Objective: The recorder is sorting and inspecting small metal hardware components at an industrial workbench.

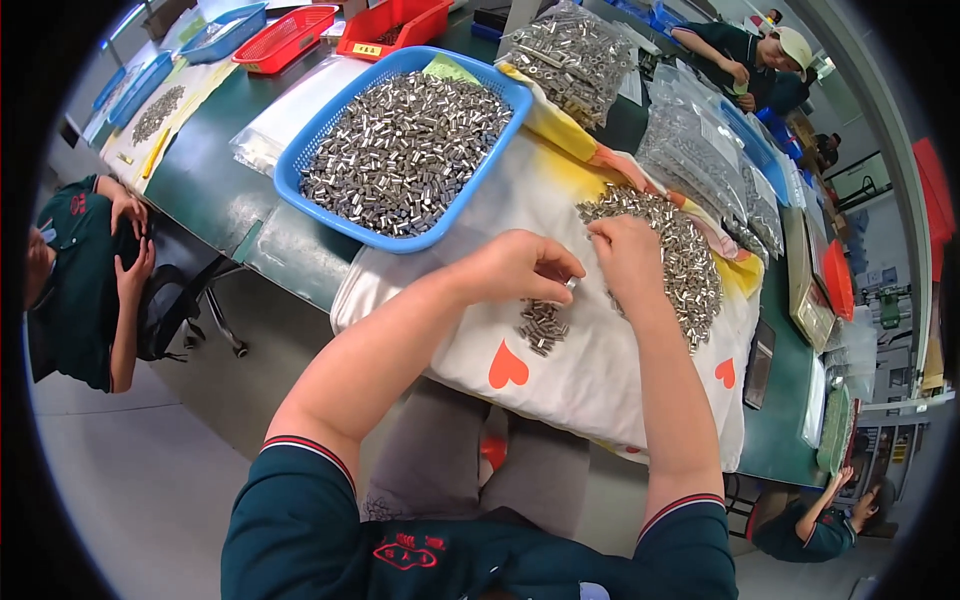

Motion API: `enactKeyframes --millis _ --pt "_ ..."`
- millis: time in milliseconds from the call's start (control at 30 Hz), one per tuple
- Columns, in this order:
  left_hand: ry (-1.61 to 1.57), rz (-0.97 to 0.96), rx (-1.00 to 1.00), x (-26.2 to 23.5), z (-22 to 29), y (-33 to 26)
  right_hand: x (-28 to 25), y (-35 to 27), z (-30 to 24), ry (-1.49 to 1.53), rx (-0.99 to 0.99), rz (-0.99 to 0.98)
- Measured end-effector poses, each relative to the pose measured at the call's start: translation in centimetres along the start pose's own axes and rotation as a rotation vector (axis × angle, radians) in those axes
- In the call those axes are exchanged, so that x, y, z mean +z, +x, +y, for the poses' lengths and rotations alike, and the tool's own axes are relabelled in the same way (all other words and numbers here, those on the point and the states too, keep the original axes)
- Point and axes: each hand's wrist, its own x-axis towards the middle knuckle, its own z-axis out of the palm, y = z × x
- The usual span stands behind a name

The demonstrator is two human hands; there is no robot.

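Observation:
My left hand [525, 263] pinches a small silver metal sleeve at its fingertips, just above a little group of the same sleeves [541, 325] on a white cloth [580, 370] with red hearts. My right hand [625, 250] rests with fingers curled at the edge of a large heap of metal sleeves [685, 255] on the cloth; whether it holds any is hidden. Both hands nearly touch each other.
A blue basket [300, 170] full of metal sleeves sits at the left of the cloth on the green table [205, 190]. Clear bags of parts [570, 50] lie behind. Red and blue baskets stand farther back. Other people sit at the left, upper right and lower right.

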Motion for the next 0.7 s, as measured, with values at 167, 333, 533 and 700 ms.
enactKeyframes --millis 167,333,533,700 --pt "-0.149 0.068 0.024 0.2 -1.0 0.0 0.7 -0.2 -0.9 -0.177 -0.063 -0.046" --pt "-0.181 0.058 0.031 -0.2 -0.8 0.0 0.6 -2.0 -2.0 -0.139 -0.076 -0.008" --pt "-0.219 0.068 0.034 0.0 -1.2 0.4 0.4 -2.6 -2.3 -0.101 -0.100 -0.058" --pt "-0.295 0.103 0.067 0.3 -1.1 0.6 -1.0 -3.5 -3.3 0.148 0.153 0.098"
